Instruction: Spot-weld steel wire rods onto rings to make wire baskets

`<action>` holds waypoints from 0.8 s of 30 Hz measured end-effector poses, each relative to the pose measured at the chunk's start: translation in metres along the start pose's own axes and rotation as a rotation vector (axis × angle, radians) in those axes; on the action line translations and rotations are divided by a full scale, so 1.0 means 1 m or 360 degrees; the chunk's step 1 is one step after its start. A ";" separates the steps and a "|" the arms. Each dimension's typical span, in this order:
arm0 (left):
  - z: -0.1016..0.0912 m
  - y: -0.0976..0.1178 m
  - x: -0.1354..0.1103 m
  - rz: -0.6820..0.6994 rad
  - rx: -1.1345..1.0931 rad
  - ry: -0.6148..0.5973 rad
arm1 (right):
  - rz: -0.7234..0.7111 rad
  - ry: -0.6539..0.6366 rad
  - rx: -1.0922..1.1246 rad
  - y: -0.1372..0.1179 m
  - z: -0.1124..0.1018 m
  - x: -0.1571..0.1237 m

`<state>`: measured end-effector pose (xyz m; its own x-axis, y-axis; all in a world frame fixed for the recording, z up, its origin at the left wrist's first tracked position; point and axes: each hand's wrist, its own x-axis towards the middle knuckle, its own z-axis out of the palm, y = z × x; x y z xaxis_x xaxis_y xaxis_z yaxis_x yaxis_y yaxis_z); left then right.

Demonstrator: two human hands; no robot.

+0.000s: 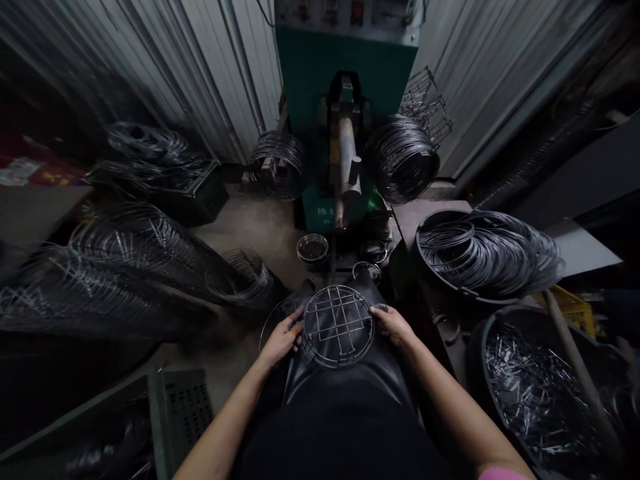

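Above my lap I hold a round wire grid (pixel 339 327), a ring crossed by straight wires. My left hand (pixel 286 338) grips its left rim, with the fingers curled in. At the right rim my right hand (pixel 394 324) pinches the wire between thumb and fingers. A larger thin wire ring (pixel 261 337) shows to the left, partly behind my left hand; I cannot tell whether that hand holds it too. Beyond the grid stands a green machine (pixel 310 73) with a pale metal arm (pixel 347 150) reaching toward me.
A tub of wire rings (pixel 493 257) sits at the right, above a tub of short metal pieces (pixel 540 393). Bundles of wire rings (pixel 135 247) lie at the left. Wire coils (pixel 403 160) flank the machine. A green crate (pixel 165 413) stands at lower left.
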<state>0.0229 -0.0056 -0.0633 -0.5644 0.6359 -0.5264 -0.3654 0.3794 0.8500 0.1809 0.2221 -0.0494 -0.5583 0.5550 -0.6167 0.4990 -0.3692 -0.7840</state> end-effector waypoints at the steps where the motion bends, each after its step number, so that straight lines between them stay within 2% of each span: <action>1: 0.001 0.000 0.000 -0.0002 0.0013 -0.0002 | 0.0017 -0.0019 0.0104 0.003 0.000 0.001; 4: 0.002 0.000 0.002 0.0000 0.0008 -0.0021 | -0.0014 -0.0088 0.0326 0.008 0.000 0.001; 9: 0.000 0.001 0.007 0.0029 0.0146 -0.0033 | -0.0099 -0.0135 0.0385 0.006 0.003 0.002; 13: 0.000 -0.003 0.008 0.0038 0.0368 -0.0016 | -0.0109 -0.0082 0.0169 0.009 0.003 0.007; 17: -0.006 -0.006 0.011 0.0060 0.0560 -0.0055 | -0.0355 -0.0022 -0.0106 0.011 -0.002 0.014; 20: -0.020 -0.001 0.011 0.0134 0.0670 -0.0218 | -0.0394 -0.0091 -0.0235 0.009 -0.008 0.014; 24: -0.032 0.005 0.005 0.0143 0.0837 -0.0516 | -0.0130 -0.0170 -0.0288 0.007 -0.010 0.007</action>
<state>-0.0050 -0.0222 -0.0624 -0.2923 0.8212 -0.4901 0.1331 0.5424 0.8295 0.1870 0.2314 -0.0582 -0.6640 0.4918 -0.5633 0.5547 -0.1812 -0.8121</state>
